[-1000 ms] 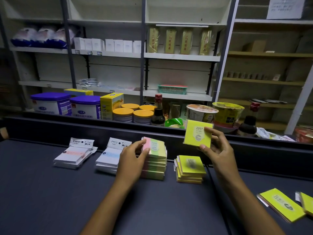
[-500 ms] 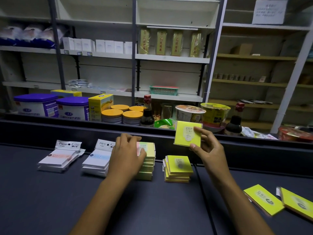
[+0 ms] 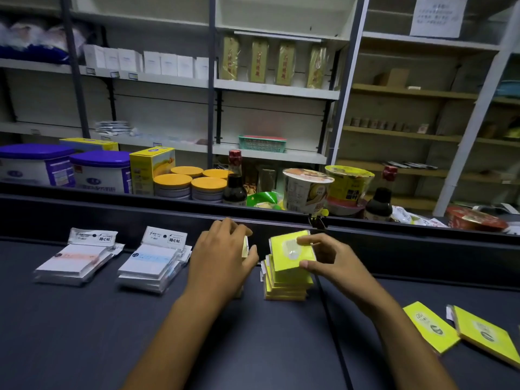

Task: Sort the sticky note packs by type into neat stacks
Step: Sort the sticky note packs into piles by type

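yellow pack (image 3: 292, 250) tilted in my grip atop yellow stack (image 3: 285, 285) | two loose yellow packs (image 3: 430, 327) far right

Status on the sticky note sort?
Right hand pinches yellow pack over yellow stack. Left hand grips multicolour stack. Nothing blocking.

Four stacks line the counter (image 3: 84, 333): two bagged stacks (image 3: 76, 263) (image 3: 152, 266) left, covered stack (image 3: 244, 246), block stack (image 3: 287, 285); two loose packs (image 3: 430, 327) (image 3: 486, 336) far right.

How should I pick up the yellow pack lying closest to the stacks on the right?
Pinch the yellow pack by its two long edges, coming from above. It lies flat and thin on the counter, with its near corner overlapping the other loose pack, so lift its far end first.
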